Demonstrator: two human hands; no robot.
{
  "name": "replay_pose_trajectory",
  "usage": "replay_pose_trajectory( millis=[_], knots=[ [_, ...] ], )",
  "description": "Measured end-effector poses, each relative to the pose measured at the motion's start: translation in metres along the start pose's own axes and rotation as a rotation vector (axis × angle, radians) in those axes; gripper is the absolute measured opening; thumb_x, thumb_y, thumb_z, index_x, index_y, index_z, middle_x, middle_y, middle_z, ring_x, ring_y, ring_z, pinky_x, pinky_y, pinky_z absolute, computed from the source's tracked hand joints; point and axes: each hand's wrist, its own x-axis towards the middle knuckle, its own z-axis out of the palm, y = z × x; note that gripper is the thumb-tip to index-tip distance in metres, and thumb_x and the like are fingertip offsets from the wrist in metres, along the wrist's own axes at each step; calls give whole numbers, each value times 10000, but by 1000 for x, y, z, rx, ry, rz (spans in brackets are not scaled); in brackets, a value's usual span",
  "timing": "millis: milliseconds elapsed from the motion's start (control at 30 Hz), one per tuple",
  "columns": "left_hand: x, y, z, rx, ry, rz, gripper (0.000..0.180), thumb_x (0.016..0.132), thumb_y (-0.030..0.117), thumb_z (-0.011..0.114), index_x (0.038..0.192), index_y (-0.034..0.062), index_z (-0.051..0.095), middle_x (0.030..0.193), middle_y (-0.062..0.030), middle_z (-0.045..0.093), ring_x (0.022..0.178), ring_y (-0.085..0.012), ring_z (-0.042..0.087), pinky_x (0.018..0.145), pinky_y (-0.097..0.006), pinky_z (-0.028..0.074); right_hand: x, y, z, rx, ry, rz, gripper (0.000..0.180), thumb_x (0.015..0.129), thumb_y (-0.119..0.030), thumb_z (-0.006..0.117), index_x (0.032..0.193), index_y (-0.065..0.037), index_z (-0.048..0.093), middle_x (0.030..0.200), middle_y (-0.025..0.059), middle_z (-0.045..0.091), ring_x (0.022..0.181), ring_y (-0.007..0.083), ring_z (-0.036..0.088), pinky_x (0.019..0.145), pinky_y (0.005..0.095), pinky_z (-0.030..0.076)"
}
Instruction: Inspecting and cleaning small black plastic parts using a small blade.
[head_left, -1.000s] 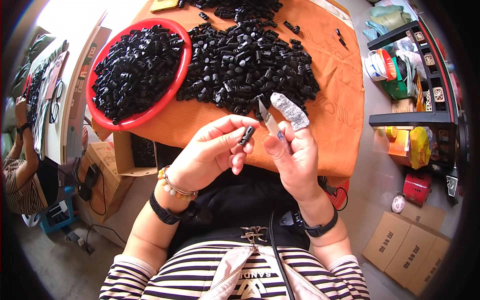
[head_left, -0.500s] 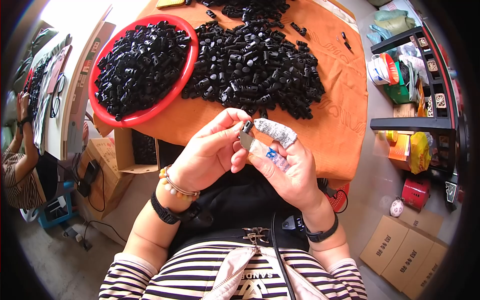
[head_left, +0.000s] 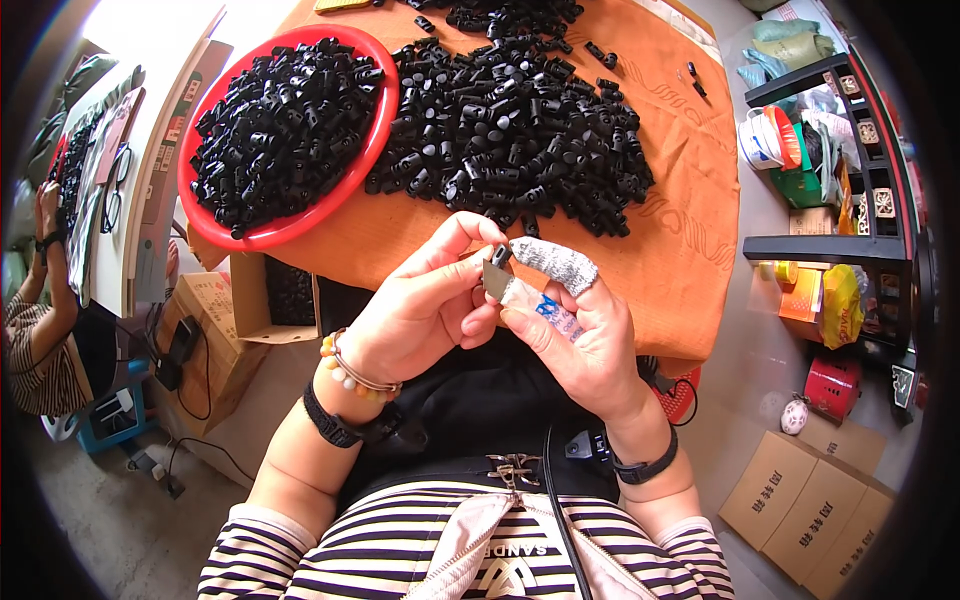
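Note:
Pinched in the fingers of my left hand point(head_left: 420, 285) is a small black plastic part point(head_left: 502, 256). My right hand point(head_left: 590, 355) grips a knife blade point(head_left: 494, 281) whose handle end point(head_left: 550, 308) is wrapped in whitish material with blue markings. The bare metal of the blade lies close against the black part; whether its edge touches cannot be made out. A grey knitted cover point(head_left: 560, 268) sleeves my right index finger, which reaches over to the part. Beyond my hands, a big pile of similar black parts point(head_left: 520, 140) lies on the orange tablecloth point(head_left: 680, 200).
A round red basin point(head_left: 391, 110) heaped with black parts stands at the far left of the table. An open cardboard box point(head_left: 262, 335) sits below it. On the right are a black shelf rack point(head_left: 800, 248) and flat cardboard point(head_left: 800, 500) on the floor.
The blade has turned slightly, and its flat now shows darker. Both hands stay almost in place, still holding the part and the knife blade.

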Motion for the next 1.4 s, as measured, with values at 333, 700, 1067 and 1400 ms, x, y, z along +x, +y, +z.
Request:
replay_pose_trajectory(
  millis=[333,700,1067,1400],
  knots=[
    [-1,-1,-1,-44,-40,-26,163,954,173,439,1111,130,437,777,14,486,621,-61,431,533,-203,343,1,0,0,0,60,-40,300,854,-57,606,1133,30,537,927,87,657,824,79,610,707,219,493],
    [-1,-4,-4,-47,-26,-4,180,952,169,433,1128,134,435,824,15,503,608,-65,438,538,-213,348,-1,-7,-1,-100,-1,37,369,845,-94,623,1174,19,502,838,59,650,727,52,583,608,195,466],
    [-2,-3,-5,-50,-68,-18,178,943,169,452,1111,114,431,825,10,511,598,-68,436,526,-210,347,-2,-10,0,-48,-20,22,345,855,-73,604,1166,31,498,921,94,647,804,92,615,683,221,490],
    [-2,-2,-3,-109,-72,-62,174,936,174,468,1095,110,441,751,-19,510,590,-75,427,507,-211,343,-4,2,-2,-49,21,-41,321,848,-54,610,1147,17,514,937,87,653,799,86,608,691,224,489]
  ],
)
